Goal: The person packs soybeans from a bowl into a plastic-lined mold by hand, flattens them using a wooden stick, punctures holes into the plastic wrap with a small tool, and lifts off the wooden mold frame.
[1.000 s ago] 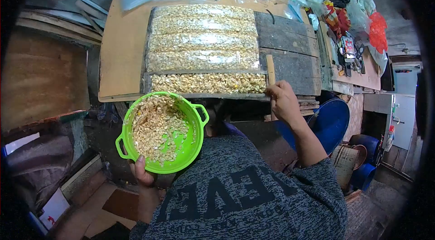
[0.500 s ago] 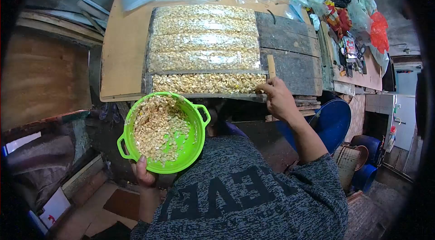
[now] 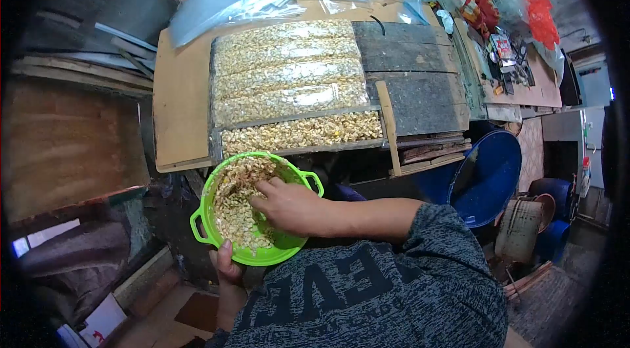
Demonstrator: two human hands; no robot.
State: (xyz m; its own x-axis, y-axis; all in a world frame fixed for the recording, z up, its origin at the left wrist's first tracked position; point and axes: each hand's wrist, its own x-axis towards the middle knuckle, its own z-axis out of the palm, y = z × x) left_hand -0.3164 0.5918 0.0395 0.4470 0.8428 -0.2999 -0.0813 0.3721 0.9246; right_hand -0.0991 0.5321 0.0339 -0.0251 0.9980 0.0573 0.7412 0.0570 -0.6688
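Observation:
My left hand (image 3: 228, 262) grips the near rim of a bright green two-handled plastic basin (image 3: 292, 251), thumb on the outside. Pale split soybeans (image 3: 230, 207) are heaped in the basin's left part. Inside it, my right hand (image 3: 287, 205) has its fingers bent into the soybeans, the tips partly hidden. Just beyond the basin, a long row of loose soybeans (image 3: 302, 131) lies between wooden strips along the table's front. Behind that row are several clear plastic-covered slabs of soybeans (image 3: 289, 72). A narrow wooden stick (image 3: 388, 126) stands across the row's right end.
Dark wooden boards (image 3: 413, 52) lie right of the slabs. Clear plastic sheets (image 3: 243, 3) are stacked at the table's back, with several bags (image 3: 541, 16) at the far right. Below the table's right end stands a blue drum (image 3: 489, 177); a brown wooden panel (image 3: 72, 138) is at left.
My right hand has left the right end of the bean row and reached down into the basin. The wooden stick now leans over the table's front edge. The view has shifted slightly.

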